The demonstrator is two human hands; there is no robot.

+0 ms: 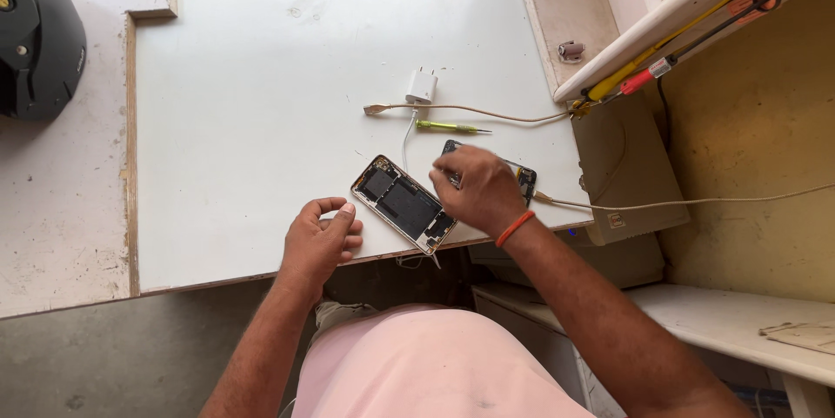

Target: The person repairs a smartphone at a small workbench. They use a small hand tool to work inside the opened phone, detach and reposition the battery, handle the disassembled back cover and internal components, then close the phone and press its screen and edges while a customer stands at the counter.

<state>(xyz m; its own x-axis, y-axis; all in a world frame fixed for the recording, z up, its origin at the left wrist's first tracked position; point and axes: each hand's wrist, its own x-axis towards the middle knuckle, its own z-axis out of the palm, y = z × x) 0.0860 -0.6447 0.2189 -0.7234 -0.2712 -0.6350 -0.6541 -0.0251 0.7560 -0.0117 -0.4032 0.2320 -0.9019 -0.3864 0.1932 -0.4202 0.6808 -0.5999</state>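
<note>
An opened phone [403, 203] lies face down on the white table [261, 122], its dark inner parts exposed. A second dark phone part [520, 176] lies just right of it, mostly hidden under my right hand [477, 190]. That hand, with an orange band at the wrist, rests over the dark part with fingers bent; whether it grips anything is hidden. My left hand [322, 240] sits at the table's front edge, left of the opened phone, fingers loosely curled and holding nothing.
A green-handled screwdriver [448, 127], a white charger plug [422, 86] and a beige cable [461, 109] lie behind the phones. A black device [35, 35] sits far left. A shelf with tools and wires [678, 44] rises at right.
</note>
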